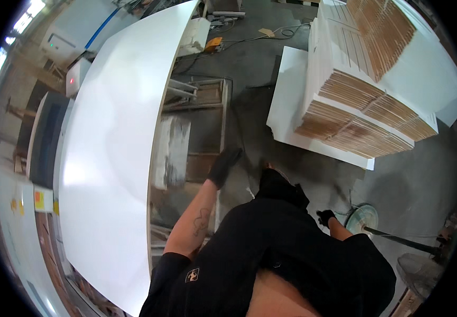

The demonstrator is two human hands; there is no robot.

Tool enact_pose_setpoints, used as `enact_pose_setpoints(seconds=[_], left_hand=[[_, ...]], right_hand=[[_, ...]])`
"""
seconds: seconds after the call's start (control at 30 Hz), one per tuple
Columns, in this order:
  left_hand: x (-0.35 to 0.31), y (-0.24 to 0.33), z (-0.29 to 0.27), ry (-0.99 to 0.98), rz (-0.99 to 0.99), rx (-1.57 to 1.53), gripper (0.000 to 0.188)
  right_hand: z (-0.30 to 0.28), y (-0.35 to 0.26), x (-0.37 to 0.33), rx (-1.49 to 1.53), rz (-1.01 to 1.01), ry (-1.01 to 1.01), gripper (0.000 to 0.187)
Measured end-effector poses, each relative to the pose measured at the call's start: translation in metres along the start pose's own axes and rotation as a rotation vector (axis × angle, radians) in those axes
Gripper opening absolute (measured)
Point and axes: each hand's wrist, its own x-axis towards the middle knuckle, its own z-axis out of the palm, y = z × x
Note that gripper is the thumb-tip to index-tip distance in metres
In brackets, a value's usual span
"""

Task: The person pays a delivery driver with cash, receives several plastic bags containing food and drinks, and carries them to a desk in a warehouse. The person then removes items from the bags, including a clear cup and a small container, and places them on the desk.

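My left hand (224, 168), in a black glove, hangs in front of me just right of a large white panel (114, 121). Motion smears its fingers, so their pose is unclear, and I see nothing held in it. The panel lies flat with its long edge running past my left forearm. Beneath and beside that edge is a low wooden frame (223, 119). My right hand (325, 217), also black-gloved, is low at my right side with its fingers loosely apart and no object visible in them. Nearest to it is a round pale-green disc base (362, 218) with a dark pole.
Stacks of white-faced boards with brown edges (368, 105) stand ahead to the right, above a white sheet (287, 98). Cables (286, 33) and an orange object (213, 44) lie on the grey floor (257, 63) farther off. Machinery (48, 142) lines the left.
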Motion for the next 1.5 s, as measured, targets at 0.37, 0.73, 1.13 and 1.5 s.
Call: enact_pose_setpoints(seconds=[0.37, 0.73, 1.13, 1.5], left_hand=[[0.418, 0.155, -0.043, -0.163, -0.142, 0.632, 0.047], [0.817, 0.262, -0.06, -0.424, 0.202, 1.457, 0.054], [1.191, 0.516, -0.022, -0.538, 0.313, 1.302, 0.048], [1.447, 0.586, -0.094, -0.562, 0.031, 1.577, 0.039]], right_hand=[[-0.051, -0.507, 0.135, -0.287, -0.566, 0.128, 0.043], [-0.255, -0.994, 0.152, 0.263, -0.973, 0.208, 0.045], [-0.319, -0.978, 0.352, 0.432, -0.062, 0.104, 0.042], [-0.51, -1.29, 0.565, 0.254, -0.244, 0.102, 0.043]])
